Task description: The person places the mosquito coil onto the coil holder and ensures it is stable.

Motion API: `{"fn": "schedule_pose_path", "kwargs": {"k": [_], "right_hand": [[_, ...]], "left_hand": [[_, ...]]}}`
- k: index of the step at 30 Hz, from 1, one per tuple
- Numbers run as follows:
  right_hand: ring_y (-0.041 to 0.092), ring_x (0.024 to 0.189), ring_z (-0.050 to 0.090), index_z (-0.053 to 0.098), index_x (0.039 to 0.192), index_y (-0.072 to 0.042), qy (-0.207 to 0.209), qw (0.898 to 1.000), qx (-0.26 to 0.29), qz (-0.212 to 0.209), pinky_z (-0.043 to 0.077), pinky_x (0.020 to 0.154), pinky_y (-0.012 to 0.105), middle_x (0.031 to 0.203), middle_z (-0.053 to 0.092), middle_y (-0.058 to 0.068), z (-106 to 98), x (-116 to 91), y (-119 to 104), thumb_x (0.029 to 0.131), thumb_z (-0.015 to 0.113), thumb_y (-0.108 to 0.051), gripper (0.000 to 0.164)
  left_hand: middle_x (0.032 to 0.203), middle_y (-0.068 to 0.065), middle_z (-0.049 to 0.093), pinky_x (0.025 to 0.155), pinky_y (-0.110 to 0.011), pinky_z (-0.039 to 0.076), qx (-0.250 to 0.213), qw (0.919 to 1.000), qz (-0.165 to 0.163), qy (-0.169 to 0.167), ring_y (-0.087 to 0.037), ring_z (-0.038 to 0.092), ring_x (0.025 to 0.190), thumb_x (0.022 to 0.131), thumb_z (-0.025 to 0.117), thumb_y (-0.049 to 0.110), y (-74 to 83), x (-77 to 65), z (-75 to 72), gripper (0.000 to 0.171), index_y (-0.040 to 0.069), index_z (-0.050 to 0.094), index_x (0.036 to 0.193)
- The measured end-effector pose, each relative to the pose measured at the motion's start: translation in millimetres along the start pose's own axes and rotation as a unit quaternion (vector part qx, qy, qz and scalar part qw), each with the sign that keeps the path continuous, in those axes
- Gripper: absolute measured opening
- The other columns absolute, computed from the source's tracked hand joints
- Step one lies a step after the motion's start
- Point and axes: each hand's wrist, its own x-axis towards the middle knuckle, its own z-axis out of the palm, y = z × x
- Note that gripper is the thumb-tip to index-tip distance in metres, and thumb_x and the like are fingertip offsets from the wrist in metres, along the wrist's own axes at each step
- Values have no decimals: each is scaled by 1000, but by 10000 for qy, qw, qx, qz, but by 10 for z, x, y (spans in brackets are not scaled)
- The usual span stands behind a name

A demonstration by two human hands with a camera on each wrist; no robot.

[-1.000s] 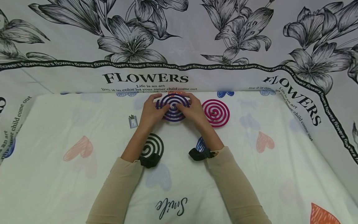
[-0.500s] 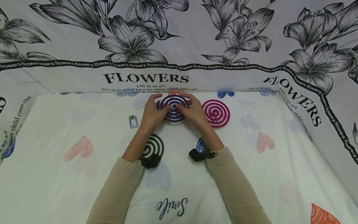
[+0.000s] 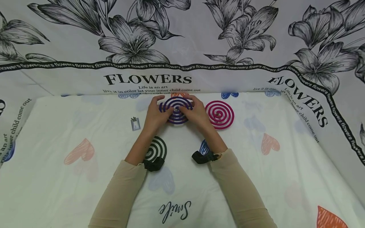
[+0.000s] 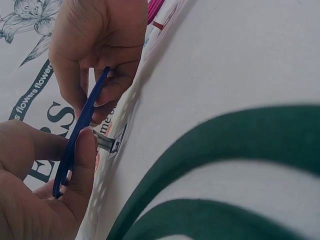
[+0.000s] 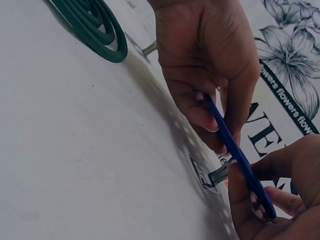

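A dark blue mosquito coil (image 3: 177, 119) is held between both hands at the far middle of the table. My left hand (image 3: 154, 116) pinches its left side, thumb on top near the centre. Opposite it, my right hand (image 3: 198, 114) grips the right side with the thumb also by the centre. Beneath the coil, a small metal stand (image 5: 219, 175) rises from a flat base to its middle. A pink mosquito coil (image 3: 219, 125) sits beside my right hand. Partly hidden by the left wrist is a dark green mosquito coil (image 3: 162, 147).
Left of the left hand lies another small metal stand (image 3: 135, 123). A white cloth (image 3: 108, 186) printed with hearts covers the table, and a flower-printed sheet (image 3: 196, 47) hangs behind its far edge. Black wrist cameras (image 3: 154, 164) are worn on both forearms.
The far edge of the blue mosquito coil has dipped very slightly. Both hands keep their hold in nearly the same place.
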Motion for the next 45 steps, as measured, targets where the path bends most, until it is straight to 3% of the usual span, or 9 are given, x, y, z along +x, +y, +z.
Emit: {"fn": "schedule_pose_path", "kwargs": {"k": [16,24,33,45], "right_hand": [[34,126,65,56,150,-19,16,9998,202,-46,58,109,49,133,64,19,-30,-15,-10,99,74,-20,54],[33,126,64,52,154,-19,8,9997,225,-94,58,110,49,136,62,18,-10,-17,-16,98,74,-17,60],[33,125,64,53,153,-18,56,10000,-37,19,57,110,48,133,63,18,2,-5,-21,99,74,-21,58],[33,126,64,54,152,-19,79,9999,-60,-17,58,110,48,134,62,18,26,-1,-8,99,74,-21,56]], "left_hand": [[151,-25,57,114,-51,53,14,10000,27,8,-39,61,137,99,72,20,55,3,2,66,13,42,158],[157,-25,52,118,-51,50,52,9999,109,78,-39,56,145,99,73,19,38,3,-15,66,12,43,157],[147,-25,61,109,-50,57,-8,9999,126,59,-38,65,132,100,72,18,20,9,-2,58,10,49,153],[145,-25,63,107,-50,57,-99,9999,50,23,-37,67,129,101,71,17,6,3,-1,55,10,51,151]]}}
